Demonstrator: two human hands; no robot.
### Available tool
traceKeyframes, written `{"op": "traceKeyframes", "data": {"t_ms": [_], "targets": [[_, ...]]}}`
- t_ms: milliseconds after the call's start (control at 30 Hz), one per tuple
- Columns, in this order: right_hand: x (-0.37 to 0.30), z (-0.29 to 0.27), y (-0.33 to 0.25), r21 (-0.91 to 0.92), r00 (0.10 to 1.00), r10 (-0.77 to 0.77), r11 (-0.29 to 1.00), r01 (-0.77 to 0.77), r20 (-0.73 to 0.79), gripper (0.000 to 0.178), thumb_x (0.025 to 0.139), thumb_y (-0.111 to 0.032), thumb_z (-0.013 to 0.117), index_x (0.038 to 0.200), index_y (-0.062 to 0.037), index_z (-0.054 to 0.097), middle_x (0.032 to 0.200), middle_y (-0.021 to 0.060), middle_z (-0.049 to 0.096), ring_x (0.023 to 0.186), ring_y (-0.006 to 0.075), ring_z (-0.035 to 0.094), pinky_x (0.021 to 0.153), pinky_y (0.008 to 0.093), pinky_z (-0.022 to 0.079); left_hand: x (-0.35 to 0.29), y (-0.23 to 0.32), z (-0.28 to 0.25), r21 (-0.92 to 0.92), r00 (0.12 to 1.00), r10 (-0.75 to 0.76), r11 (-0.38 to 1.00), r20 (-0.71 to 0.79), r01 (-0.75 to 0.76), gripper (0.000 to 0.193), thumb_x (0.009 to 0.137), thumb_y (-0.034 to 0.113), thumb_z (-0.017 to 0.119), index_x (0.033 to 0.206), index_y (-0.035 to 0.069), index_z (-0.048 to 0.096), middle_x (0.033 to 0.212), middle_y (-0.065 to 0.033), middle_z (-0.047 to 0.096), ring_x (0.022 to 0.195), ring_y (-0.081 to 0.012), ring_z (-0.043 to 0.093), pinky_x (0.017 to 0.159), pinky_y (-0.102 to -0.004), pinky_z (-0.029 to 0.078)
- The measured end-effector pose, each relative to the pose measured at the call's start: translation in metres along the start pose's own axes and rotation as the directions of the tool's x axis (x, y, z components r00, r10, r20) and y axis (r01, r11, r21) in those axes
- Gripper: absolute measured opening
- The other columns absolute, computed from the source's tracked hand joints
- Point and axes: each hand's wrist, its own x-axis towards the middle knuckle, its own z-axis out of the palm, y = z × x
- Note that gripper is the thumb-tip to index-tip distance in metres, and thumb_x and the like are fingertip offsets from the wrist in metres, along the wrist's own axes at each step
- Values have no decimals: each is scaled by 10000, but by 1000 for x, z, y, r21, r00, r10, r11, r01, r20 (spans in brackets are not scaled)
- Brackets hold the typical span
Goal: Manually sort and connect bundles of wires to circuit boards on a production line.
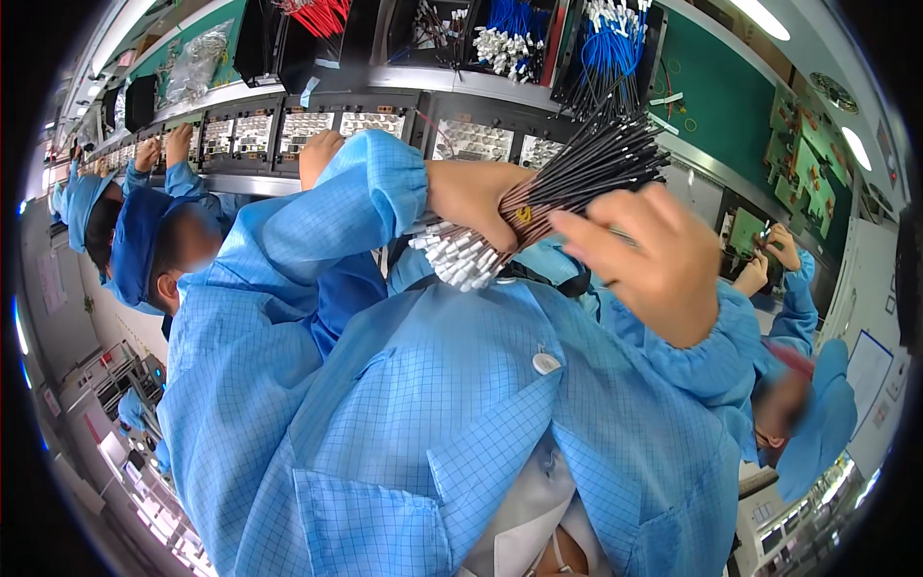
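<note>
My left hand [471,192] is wrapped round a thick bundle of cables [601,168] and holds it up in front of my chest. Thin black ends fan out to the upper right; white connectors [463,258] cluster at the lower left. A yellow tie [524,213] circles the brown middle of the bundle, beside my left thumb. Close to that tie, on the right, is my right hand [649,264], slightly blurred. Its fingers are bent and apart, with the foremost fingertip near the cables and nothing visible between them.
Bins with blue cables [615,43], white-tipped blue cables [510,38] and red cables [317,14] line the bench's far side. A row of trays with small parts [471,141] runs nearer. Co-workers sit at left [144,240] and right [808,413]; a green mat [711,87] lies far right.
</note>
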Motion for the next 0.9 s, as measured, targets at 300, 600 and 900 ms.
{"op": "traceKeyframes", "data": {"t_ms": [300,600,900], "targets": [[16,32,2,-85,988,-142,985,147,64,173,602,-109,636,769,-151,650,763,-62,532,689,113,503,487,229,429,7,10,4,117,993,116,986,5,-116,328,642,32,674,933,3,525,810,-48,590,770,-127,562,671,-270,457],[94,43,43,-243,908,-379,911,333,-178,136,651,-89,602,775,-109,549,794,-7,489,722,152,537,528,264,457,-23,46,-50,-23,976,176,983,-132,-180,239,720,106,615,916,-29,592,807,-74,638,734,-117,596,680,-233,472],[202,122,108,-147,911,-413,900,410,7,37,772,-111,551,799,-98,529,823,9,528,782,207,587,604,330,486,-36,7,-155,51,839,89,996,-538,-73,513,709,288,647,1138,33,531,995,-42,571,924,-122,509,854,-267,372]]}}
